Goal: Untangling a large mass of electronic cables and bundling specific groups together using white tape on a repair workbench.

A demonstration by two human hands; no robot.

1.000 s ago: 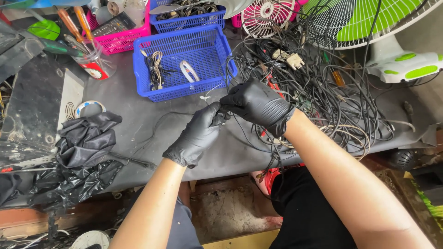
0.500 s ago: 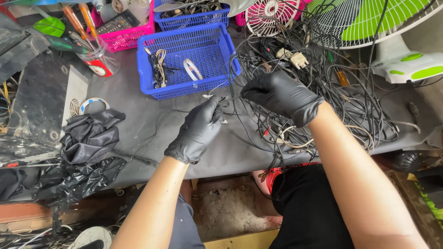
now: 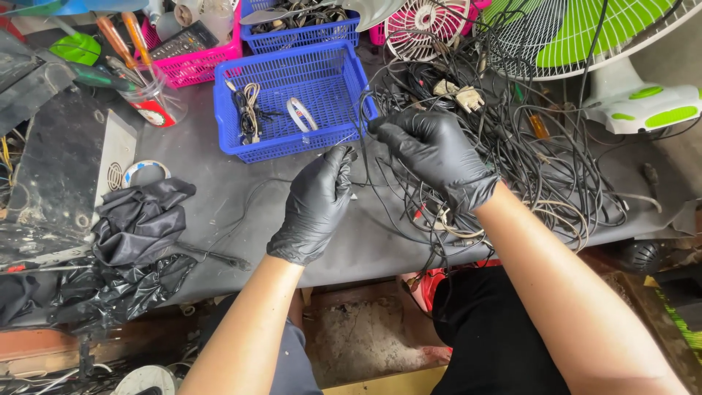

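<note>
A thin black cable [image 3: 360, 157], smooth and round in section, is stretched between the two hands above the grey tabletop [image 3: 219, 197]. Its held stretch runs roughly left to right, rising a little toward the right, just in front of the near right corner of the blue plastic lattice basket [image 3: 289, 99]. The left hand [image 3: 316, 205], in a matte black rubbery glove, has its fingertips closed together on the cable's nearer part. The right hand [image 3: 433, 153], gloved the same way, pinches the cable with thumb and forefinger at the basket's corner. The hands sit near each other, not touching.

From the right hand the cable runs into a tangled heap of thin black and white cables [image 3: 512, 161], looped and knotted, with pale plugs lying on it; which strand is which cannot be told further in. Inside the blue basket lie a coiled pale lead and a small white looped piece. Behind it stand a second blue basket [image 3: 303, 25] and a pink plastic lattice basket [image 3: 197, 62]. To the right is a fan with green blades and a wire grille [image 3: 578, 33]. At left a crumpled glossy black plastic bag [image 3: 135, 227] lies on the tabletop.
</note>
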